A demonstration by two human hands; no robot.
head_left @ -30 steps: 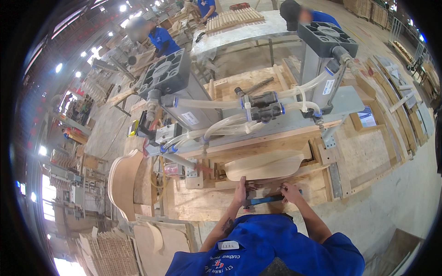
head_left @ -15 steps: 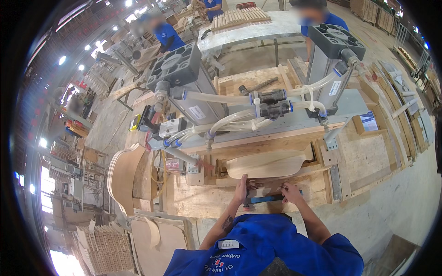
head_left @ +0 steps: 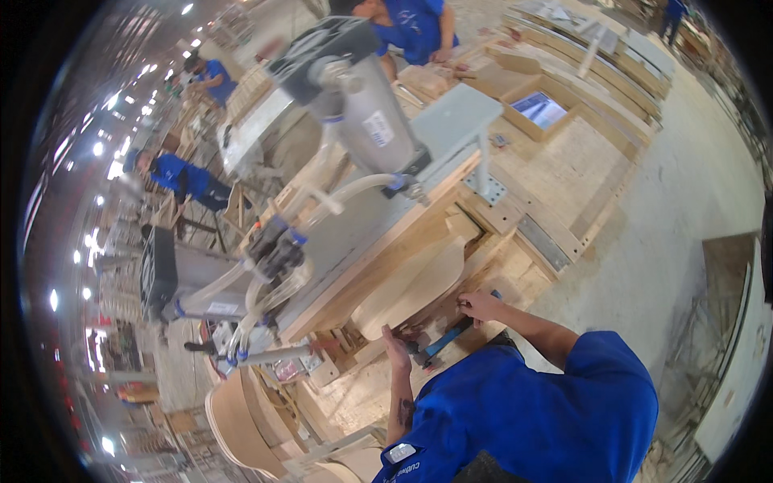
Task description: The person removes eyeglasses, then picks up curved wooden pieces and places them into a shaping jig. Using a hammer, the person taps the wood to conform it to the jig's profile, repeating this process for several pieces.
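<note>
- The left hand [head_left: 396, 348], in the lower middle of the frame, is stretched out flat with the fingers straight; its fingertips touch the lower edge of the curved plywood panel [head_left: 411, 283].
- The right hand [head_left: 480, 306], just right of it, has the fingers curled and pressed on the wooden jig below the panel. I cannot tell if it grips something.
- A tool with a blue handle [head_left: 444, 337] lies between both hands, on the rough wooden tabletop [head_left: 555, 161]; its dark head points to the left hand.
- The panel is pale, smooth and rounded like a chair seat, and it lies under a grey metal press beam [head_left: 378, 213].
- Clear soft hoses [head_left: 354, 191] bend from a shiny cylinder [head_left: 366, 121] above the beam.
- More bent plywood shells [head_left: 237, 419] stand in the lower left.
</note>
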